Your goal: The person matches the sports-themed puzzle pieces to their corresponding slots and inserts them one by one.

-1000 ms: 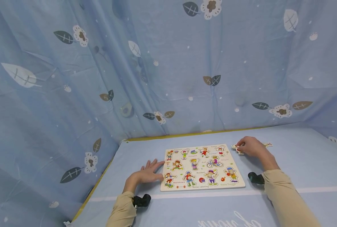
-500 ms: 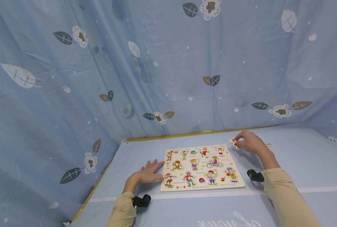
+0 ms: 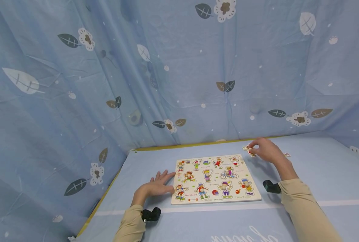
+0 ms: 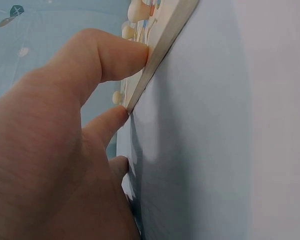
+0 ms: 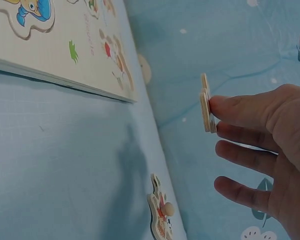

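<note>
A wooden peg puzzle board (image 3: 197,181) printed with sports figures lies flat on the table. At its left edge rests my left hand (image 3: 155,185), fingers spread; the left wrist view has the thumb (image 4: 125,57) and a fingertip touching the board's side. Beyond the board's far right corner, my right hand (image 3: 267,150) pinches a small figure-shaped puzzle piece (image 5: 206,107) between thumb and fingers. The piece is held up above the table, edge-on in the right wrist view, its knob hidden by the fingers. Another puzzle piece (image 5: 160,210) with a round knob lies on the table below that hand.
Many figure pieces with wooden knobs sit in the board. A blue curtain (image 3: 191,67) with leaves and flowers hangs behind and to the left of the table (image 3: 318,174). Black camera mounts (image 3: 151,214) are strapped at both wrists.
My right hand has lifted the pinched puzzle piece and moved it slightly up and to the left, away from the other loose piece. The left hand has stayed at the board's edge.
</note>
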{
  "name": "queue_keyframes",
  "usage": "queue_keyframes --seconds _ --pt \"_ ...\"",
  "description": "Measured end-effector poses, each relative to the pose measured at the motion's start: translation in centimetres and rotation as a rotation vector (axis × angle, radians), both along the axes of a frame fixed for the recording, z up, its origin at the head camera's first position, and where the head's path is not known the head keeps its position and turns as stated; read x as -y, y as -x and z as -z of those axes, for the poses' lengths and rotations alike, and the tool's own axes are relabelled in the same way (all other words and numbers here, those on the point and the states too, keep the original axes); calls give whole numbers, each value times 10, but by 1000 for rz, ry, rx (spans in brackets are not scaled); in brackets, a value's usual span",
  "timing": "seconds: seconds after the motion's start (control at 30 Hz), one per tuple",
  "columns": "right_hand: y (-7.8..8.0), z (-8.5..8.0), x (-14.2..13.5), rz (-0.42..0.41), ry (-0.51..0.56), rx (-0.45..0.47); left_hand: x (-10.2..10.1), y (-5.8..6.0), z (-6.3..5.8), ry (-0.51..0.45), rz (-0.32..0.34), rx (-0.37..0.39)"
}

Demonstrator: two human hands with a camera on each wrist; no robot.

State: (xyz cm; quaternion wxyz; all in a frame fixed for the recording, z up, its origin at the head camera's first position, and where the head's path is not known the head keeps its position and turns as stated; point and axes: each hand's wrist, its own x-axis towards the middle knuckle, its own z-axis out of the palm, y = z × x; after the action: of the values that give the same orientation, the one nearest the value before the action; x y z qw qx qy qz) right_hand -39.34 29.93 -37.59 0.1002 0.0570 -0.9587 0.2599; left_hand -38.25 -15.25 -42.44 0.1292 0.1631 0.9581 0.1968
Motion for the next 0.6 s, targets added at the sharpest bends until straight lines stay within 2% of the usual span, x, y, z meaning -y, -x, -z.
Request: queue_keyframes --seconds 0.6 --pt "-2 -6 2 -7 -9 -21 0 2 0 3 1 6"
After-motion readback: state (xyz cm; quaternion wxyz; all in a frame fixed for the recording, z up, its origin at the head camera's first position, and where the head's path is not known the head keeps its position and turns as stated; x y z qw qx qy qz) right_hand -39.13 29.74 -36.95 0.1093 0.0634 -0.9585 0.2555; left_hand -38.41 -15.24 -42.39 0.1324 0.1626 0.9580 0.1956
